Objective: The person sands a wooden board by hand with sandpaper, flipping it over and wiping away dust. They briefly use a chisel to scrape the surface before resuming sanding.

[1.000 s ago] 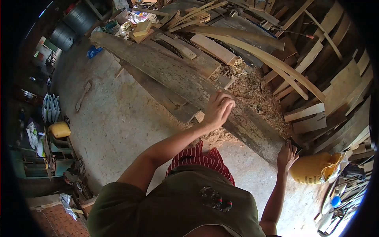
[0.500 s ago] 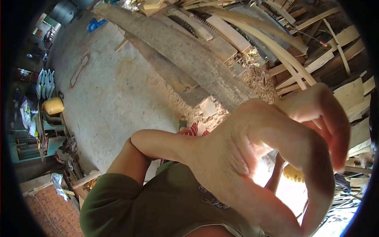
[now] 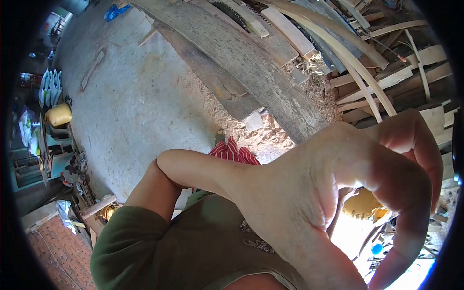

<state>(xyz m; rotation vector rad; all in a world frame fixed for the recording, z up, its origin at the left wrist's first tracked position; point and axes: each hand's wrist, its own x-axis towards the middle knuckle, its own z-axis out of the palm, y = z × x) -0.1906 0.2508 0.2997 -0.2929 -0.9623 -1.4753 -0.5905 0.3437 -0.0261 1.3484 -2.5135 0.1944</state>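
My left hand (image 3: 309,193) is raised very close to the camera and fills the right half of the view. Its thumb and a bent finger form a ring, and their tips meet near the bottom edge. Whatever they pinch there, if anything, is hidden. The other fingers curl at the right. My left forearm (image 3: 208,169) reaches across from a green sleeve (image 3: 130,241). Through the ring of fingers, a yellow object with dark print (image 3: 360,205) shows against bright light. My right hand is not in view.
A long weathered plank (image 3: 232,63) lies across the concrete floor (image 3: 130,111). Cut boards and curved wood strips (image 3: 357,77) are piled at the right, with wood shavings (image 3: 319,101) among them. A yellow jerrycan (image 3: 59,115) stands at the left; a blue bag (image 3: 115,12) lies farther back.
My left hand has shifted slightly right, its fingers still curled. The view has tilted a little, so more of the red striped cloth and the yellow printed object shows.
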